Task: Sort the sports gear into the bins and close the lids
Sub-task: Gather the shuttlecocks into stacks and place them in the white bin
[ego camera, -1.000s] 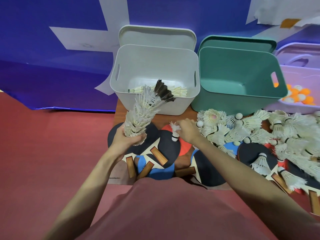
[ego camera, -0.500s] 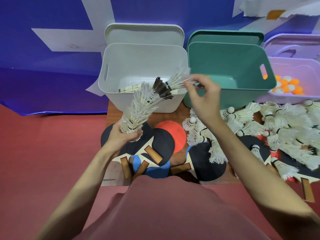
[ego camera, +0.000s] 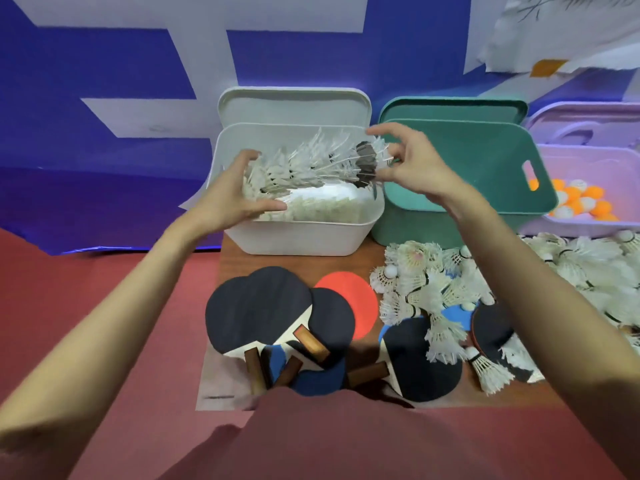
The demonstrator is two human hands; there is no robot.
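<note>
Where the worktop (ego camera: 239, 258) edge sits nearest, table-tennis paddles (ego camera: 277, 317) lie overlapped, black, red and blue faces up. Loose shuttlecocks (ego camera: 426, 289) piled just right of them. Beyond, over the white bin (ego camera: 301, 237): left hand (ego camera: 232, 195) curled around the near end of a nested stack of shuttlecocks (ego camera: 311, 164), held roughly level above the rim. Right hand (ego camera: 412, 164) pinches the far end, fingertips closed on the feathers by a dark shuttlecock. More shuttlecocks inside the bin. Green bin (ego camera: 485, 161) beside it, then a lilac bin (ego camera: 595, 161) holding orange and white balls (ego camera: 575, 202). Lids propped behind.
</note>
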